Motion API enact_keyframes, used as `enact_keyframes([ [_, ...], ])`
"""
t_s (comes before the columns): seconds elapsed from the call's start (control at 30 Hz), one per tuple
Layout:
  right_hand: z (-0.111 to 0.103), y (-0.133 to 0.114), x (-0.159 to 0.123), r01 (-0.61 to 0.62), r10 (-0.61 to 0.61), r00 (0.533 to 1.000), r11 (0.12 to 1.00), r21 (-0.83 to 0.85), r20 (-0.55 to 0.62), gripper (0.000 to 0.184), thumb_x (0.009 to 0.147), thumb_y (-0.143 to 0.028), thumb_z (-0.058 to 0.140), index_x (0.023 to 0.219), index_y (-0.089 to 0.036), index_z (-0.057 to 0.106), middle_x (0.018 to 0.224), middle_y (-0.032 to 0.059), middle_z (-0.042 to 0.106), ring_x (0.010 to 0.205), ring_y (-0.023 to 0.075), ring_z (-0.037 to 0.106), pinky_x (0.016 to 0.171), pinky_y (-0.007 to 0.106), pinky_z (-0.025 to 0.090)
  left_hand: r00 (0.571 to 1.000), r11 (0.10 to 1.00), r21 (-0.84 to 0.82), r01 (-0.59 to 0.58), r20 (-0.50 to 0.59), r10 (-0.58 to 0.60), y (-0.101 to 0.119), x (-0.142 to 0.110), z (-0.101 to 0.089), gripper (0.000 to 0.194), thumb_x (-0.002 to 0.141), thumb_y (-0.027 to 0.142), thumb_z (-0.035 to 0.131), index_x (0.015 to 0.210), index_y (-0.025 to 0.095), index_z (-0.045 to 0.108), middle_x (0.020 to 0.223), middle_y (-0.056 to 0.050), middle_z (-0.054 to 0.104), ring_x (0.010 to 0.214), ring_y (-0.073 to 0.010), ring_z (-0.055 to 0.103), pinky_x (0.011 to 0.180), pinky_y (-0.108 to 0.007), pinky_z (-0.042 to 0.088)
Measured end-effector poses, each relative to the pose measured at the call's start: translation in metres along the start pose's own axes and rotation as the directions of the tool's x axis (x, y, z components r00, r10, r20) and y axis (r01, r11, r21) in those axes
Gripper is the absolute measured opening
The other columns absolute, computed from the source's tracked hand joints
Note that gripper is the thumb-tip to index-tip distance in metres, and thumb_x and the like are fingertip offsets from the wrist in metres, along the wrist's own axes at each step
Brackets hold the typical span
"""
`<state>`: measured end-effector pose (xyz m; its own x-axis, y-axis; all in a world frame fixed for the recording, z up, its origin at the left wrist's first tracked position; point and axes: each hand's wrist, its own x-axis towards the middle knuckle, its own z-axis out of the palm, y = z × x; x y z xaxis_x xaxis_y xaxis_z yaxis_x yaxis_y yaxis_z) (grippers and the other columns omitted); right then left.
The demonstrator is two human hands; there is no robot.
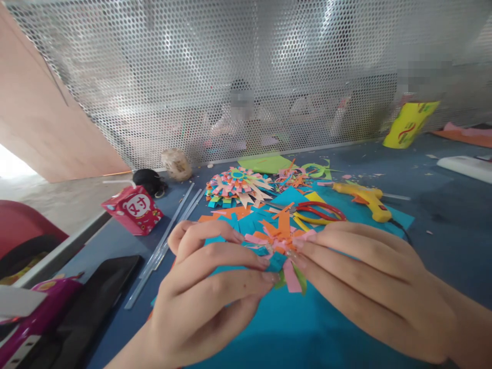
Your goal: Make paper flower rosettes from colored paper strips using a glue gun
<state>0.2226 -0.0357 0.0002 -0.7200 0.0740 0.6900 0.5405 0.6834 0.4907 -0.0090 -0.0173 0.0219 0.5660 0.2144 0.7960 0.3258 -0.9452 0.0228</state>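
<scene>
Between both hands is a paper flower (282,241) of orange, pink, blue and green strips, over a blue paper sheet (292,328). My left hand (211,282) pinches its blue strips from the left. On the other side, the fingertips of my right hand (369,277) press together on its pink and orange strips. Just beyond lie red-and-yellow-handled scissors (321,211), their blades partly covered by paper. A larger layered paper rosette (236,187) with pale ribbon tails rests farther back. The underside of the held flower is hidden by the fingers.
A yellow glue gun (365,199) lies at the right. Clear glue sticks (165,246), a red drink box (134,209) and a black phone (96,302) are at the left. Paper scraps (294,177) sit before a perforated metal screen (215,66). A yellow container (410,124) stands far right.
</scene>
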Motion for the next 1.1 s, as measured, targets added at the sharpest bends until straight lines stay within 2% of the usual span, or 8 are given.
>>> enact_keyframes([
  [0.17, 0.0003, -0.0050, 0.0017, -0.115, 0.115, 0.993, 0.993, 0.026, 0.012, 0.023, 0.088, -0.017, 0.043, 0.101, -0.018, 0.061, 0.105, 0.0037, 0.066, 0.103, 0.0184, 0.056, 0.087, 0.033, 0.051, 0.996, 0.997, -0.001, 0.083, -0.037, -0.083, 0.0013, 0.0007, 0.0018, 0.027, 0.066, 0.008, 0.065, 0.088, 0.022, 0.056, 0.071, 0.002, 0.068, 0.078, -0.0178, 0.057, 0.070, -0.036, 0.043],
  [0.37, 0.0009, 0.0030, 0.0020, 0.012, -0.012, 1.000, 1.000, 0.024, -0.009, 0.022, 0.087, -0.018, 0.045, 0.098, -0.017, 0.064, 0.103, 0.0060, 0.066, 0.100, 0.0203, 0.058, 0.084, 0.033, 0.051, 0.993, 0.993, 0.020, 0.118, -0.021, -0.117, 0.0048, -0.0008, 0.0036, 0.039, 0.060, 0.008, 0.061, 0.096, 0.024, 0.055, 0.078, -0.001, 0.067, 0.085, -0.0221, 0.054, 0.073, -0.039, 0.043],
  [0.5, 0.0011, 0.0028, 0.0013, 0.018, -0.018, 1.000, 0.999, 0.032, 0.006, 0.022, 0.086, -0.018, 0.046, 0.098, -0.016, 0.064, 0.106, 0.0068, 0.065, 0.101, 0.0210, 0.057, 0.083, 0.034, 0.052, 0.993, 0.993, -0.023, 0.114, -0.016, -0.115, 0.0052, -0.0001, 0.0053, 0.044, 0.059, 0.004, 0.056, 0.099, 0.022, 0.054, 0.078, -0.001, 0.068, 0.087, -0.0220, 0.053, 0.073, -0.038, 0.043],
  [0.73, 0.0024, 0.0015, 0.0000, 0.019, -0.020, 1.000, 0.999, 0.045, 0.011, 0.024, 0.086, -0.017, 0.043, 0.098, -0.016, 0.064, 0.107, 0.0074, 0.064, 0.101, 0.0210, 0.057, 0.079, 0.034, 0.053, 0.994, 0.994, 0.024, 0.109, 0.016, -0.110, 0.0069, 0.0039, 0.0031, 0.031, 0.062, 0.004, 0.054, 0.088, 0.020, 0.059, 0.068, 0.000, 0.067, 0.081, -0.0203, 0.050, 0.071, -0.036, 0.040],
  [0.93, 0.0012, 0.0017, 0.0003, 0.025, -0.025, 0.999, 1.000, 0.002, 0.019, 0.022, 0.086, -0.019, 0.045, 0.098, -0.019, 0.064, 0.107, 0.0044, 0.065, 0.103, 0.0199, 0.056, 0.081, 0.033, 0.053, 0.993, 0.994, -0.025, 0.106, -0.047, -0.107, 0.0064, 0.0018, 0.0048, 0.051, 0.061, 0.005, 0.056, 0.108, 0.022, 0.052, 0.077, -0.002, 0.068, 0.085, -0.0223, 0.050, 0.070, -0.038, 0.041],
  [1.1, 0.0010, 0.0015, 0.0012, 0.020, -0.020, 1.000, 0.999, 0.031, 0.019, 0.023, 0.086, -0.019, 0.045, 0.100, -0.016, 0.063, 0.107, 0.0065, 0.065, 0.102, 0.0207, 0.056, 0.080, 0.033, 0.053, 0.993, 0.993, -0.020, 0.116, -0.036, -0.117, 0.0065, 0.0018, 0.0052, 0.048, 0.062, 0.005, 0.056, 0.105, 0.025, 0.052, 0.070, 0.001, 0.066, 0.083, -0.0220, 0.051, 0.069, -0.037, 0.040],
])
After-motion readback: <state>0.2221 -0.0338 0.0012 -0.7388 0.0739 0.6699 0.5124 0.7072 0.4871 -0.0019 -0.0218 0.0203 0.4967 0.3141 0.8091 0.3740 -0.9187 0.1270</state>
